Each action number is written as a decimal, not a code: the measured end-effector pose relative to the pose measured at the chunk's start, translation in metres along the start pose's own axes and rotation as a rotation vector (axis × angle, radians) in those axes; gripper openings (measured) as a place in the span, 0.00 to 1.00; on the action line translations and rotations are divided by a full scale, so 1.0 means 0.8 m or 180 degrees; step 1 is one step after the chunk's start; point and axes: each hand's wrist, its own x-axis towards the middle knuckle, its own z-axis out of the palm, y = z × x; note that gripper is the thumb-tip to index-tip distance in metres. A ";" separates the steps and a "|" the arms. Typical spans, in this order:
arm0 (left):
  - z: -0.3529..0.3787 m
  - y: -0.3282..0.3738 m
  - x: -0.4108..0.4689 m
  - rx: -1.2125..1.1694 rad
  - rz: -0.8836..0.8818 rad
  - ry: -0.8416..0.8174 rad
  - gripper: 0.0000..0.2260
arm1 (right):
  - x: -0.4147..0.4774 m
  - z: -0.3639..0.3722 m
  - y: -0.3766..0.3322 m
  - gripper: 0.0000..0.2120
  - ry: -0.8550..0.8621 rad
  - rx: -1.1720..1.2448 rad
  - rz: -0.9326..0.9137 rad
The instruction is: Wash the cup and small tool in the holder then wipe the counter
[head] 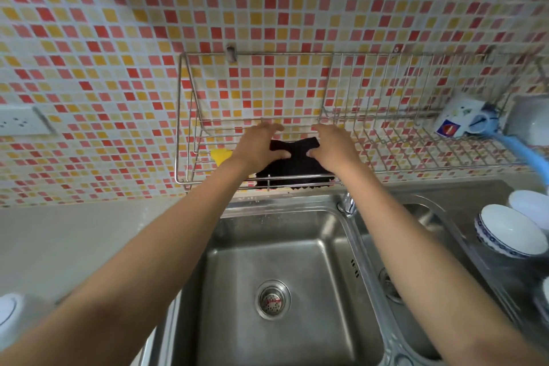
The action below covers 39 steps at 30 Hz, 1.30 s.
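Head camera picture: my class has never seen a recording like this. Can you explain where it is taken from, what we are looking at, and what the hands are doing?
There is no machine here. A person wears a camera on the head, so you look down along both arms. The left hand and right hand rest with fairly straight fingers on a black cloth, which lies in a wire rack on the tiled wall. A yellow sponge lies beside the cloth. Further right in the rack sits a white mug. Below is a steel sink, with white bowls to its right and a grey counter to its left. Neither hand grips anything.
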 end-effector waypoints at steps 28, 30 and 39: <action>-0.005 -0.022 -0.116 0.1461 -0.0530 0.0269 0.29 | -0.058 0.040 -0.027 0.24 0.0023 -0.0727 -0.0281; -0.001 -0.022 -0.141 0.1538 -0.0422 0.0293 0.30 | -0.072 0.050 -0.027 0.26 0.0122 -0.0831 -0.0342; -0.014 -0.038 -0.229 0.1581 -0.0352 -0.0207 0.32 | -0.136 0.039 -0.050 0.28 -0.0304 -0.0851 -0.0242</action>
